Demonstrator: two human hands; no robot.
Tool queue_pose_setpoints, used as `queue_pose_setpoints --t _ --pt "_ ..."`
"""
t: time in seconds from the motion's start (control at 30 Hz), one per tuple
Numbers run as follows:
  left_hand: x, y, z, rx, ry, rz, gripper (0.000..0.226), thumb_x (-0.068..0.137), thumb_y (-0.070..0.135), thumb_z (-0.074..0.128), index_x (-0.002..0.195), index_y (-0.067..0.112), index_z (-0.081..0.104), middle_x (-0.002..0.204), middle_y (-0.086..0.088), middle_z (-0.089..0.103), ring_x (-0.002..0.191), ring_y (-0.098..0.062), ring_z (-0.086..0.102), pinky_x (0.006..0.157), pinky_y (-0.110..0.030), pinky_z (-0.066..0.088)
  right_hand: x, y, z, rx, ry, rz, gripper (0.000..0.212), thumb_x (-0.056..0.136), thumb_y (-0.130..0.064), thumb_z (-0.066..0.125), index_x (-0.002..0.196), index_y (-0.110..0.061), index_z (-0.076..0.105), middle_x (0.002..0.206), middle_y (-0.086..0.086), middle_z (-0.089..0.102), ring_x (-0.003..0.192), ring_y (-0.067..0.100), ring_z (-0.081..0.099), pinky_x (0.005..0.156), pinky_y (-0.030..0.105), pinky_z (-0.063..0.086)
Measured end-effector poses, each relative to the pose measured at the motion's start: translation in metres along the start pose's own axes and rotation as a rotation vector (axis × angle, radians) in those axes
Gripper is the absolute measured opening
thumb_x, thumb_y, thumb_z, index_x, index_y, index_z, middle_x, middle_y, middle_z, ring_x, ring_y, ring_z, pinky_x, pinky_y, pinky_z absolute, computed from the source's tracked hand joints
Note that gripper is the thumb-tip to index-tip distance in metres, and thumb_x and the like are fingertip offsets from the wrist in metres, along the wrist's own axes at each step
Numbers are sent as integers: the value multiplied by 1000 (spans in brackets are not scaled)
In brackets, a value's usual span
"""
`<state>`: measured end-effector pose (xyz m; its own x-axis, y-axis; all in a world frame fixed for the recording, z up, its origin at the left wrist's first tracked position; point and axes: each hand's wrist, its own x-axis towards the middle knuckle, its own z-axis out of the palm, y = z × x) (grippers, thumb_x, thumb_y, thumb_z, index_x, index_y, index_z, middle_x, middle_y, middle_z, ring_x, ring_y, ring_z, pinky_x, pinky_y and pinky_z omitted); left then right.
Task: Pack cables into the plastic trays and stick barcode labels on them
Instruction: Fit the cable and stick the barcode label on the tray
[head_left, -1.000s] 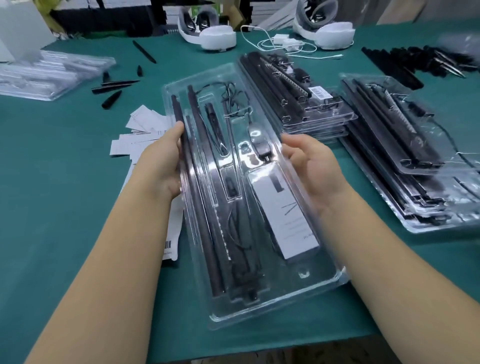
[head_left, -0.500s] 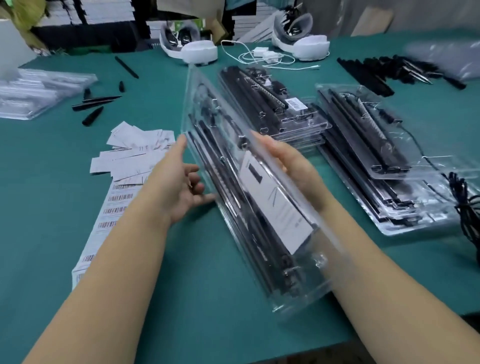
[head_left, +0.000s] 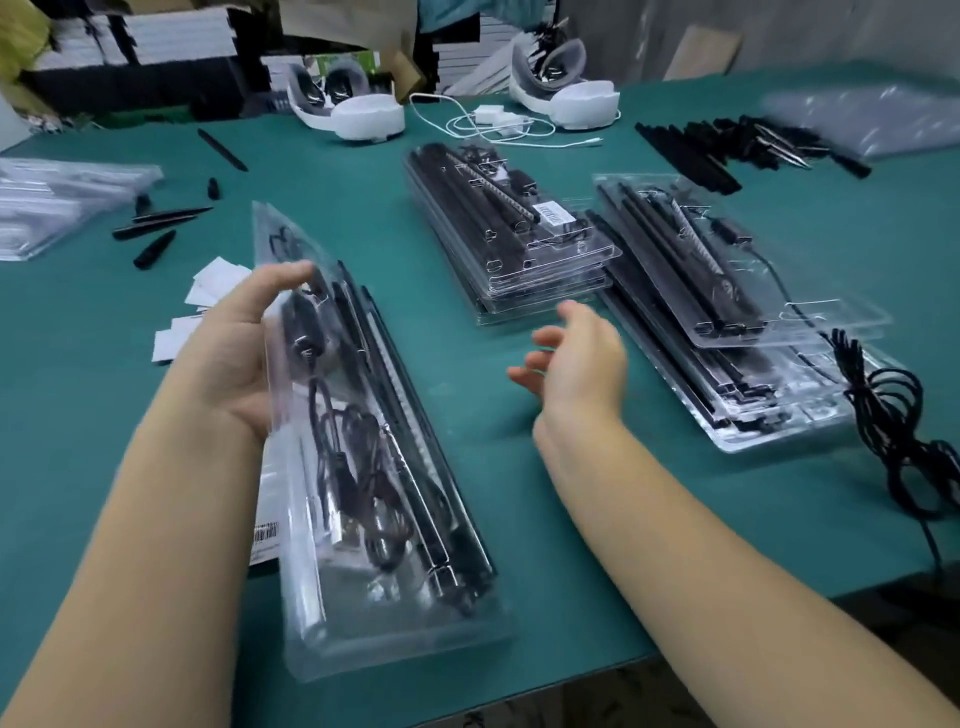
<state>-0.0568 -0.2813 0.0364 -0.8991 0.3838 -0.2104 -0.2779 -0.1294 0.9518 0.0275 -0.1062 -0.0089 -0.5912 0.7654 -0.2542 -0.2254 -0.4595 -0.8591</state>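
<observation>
A clear plastic tray packed with black rods and a coiled black cable stands tilted on its long edge on the green table. My left hand grips its far left side, fingers over the top edge. My right hand hovers open to the right of it, touching nothing. Barcode label sheets lie behind the tray, mostly hidden by it and my left arm. A stack of packed trays at centre back carries a barcode label on top.
A second stack of packed trays lies at right, with a loose black cable beside it. Empty clear trays sit far left, loose black rods at back right, black tips at left, white headsets behind.
The tray has been flipped from lying face up, through standing on edge, over to the left. My right hand has let go and pulled away to the right; my left hand now holds it.
</observation>
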Motion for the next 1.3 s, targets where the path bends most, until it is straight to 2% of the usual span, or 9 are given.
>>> queue_pose_setpoints --t 0.07,0.2,0.5,0.63,0.73,0.9,1.03,1.17,1.3 --pt "1 1 0 59 60 69 13 93 18 50 80 17 49 55 4 55 47 -10 53 49 -17 47 8 -14 -18 158 221 -34 11 94 -24 44 89 -17 50 72 3 49 33 6 39 41 23 46" --pt "3 0 -2 72 63 85 10 92 16 47 82 13 48 56 2 50 46 -11 49 46 -17 45 15 -29 -44 285 329 -50 28 98 -33 37 92 -16 58 58 0 52 33 9 34 42 22 47" --pt "6 -2 -9 94 24 84 10 92 17 48 93 7 48 66 -3 46 47 -11 49 45 -17 47 16 -28 -47 165 201 -74 41 97 -25 38 138 -20 39 96 3 66 54 11 64 53 25 54" --pt "8 -3 -10 87 23 83 13 92 17 47 96 4 47 67 -4 47 46 -12 50 46 -18 47 20 -26 -49 42 169 -14 24 95 -21 41 117 -18 49 117 7 55 81 20 69 65 31 58" --pt "7 -4 -9 91 25 83 14 92 17 48 96 4 48 67 -4 50 48 -12 51 48 -18 48 21 -24 -45 -1 189 -65 14 91 -15 46 101 -17 56 113 2 53 91 16 65 71 26 54" --pt "5 -3 -8 84 32 95 10 92 16 47 90 6 49 60 -2 53 46 -11 52 48 -18 48 21 -25 -45 -74 186 -111 47 87 -15 48 133 -19 48 102 -15 53 107 12 54 91 32 40" --pt "4 -2 -8 84 29 104 10 92 16 47 88 7 49 52 2 56 45 -11 53 47 -18 48 20 -20 -44 28 71 81 16 89 -13 47 92 -9 62 96 5 64 84 17 63 70 28 53" --pt "4 -3 -9 105 36 107 11 92 16 47 89 6 50 61 -2 52 46 -12 51 47 -17 48 20 -24 -46 251 -8 210 48 92 -9 44 136 6 33 117 27 53 87 31 64 66 35 57" --pt "6 -4 -12 130 52 89 12 92 16 48 86 6 48 66 -5 50 44 -12 50 47 -18 48 21 -25 -45 328 -28 183 58 91 -8 47 142 6 23 115 26 48 89 31 64 71 34 57"
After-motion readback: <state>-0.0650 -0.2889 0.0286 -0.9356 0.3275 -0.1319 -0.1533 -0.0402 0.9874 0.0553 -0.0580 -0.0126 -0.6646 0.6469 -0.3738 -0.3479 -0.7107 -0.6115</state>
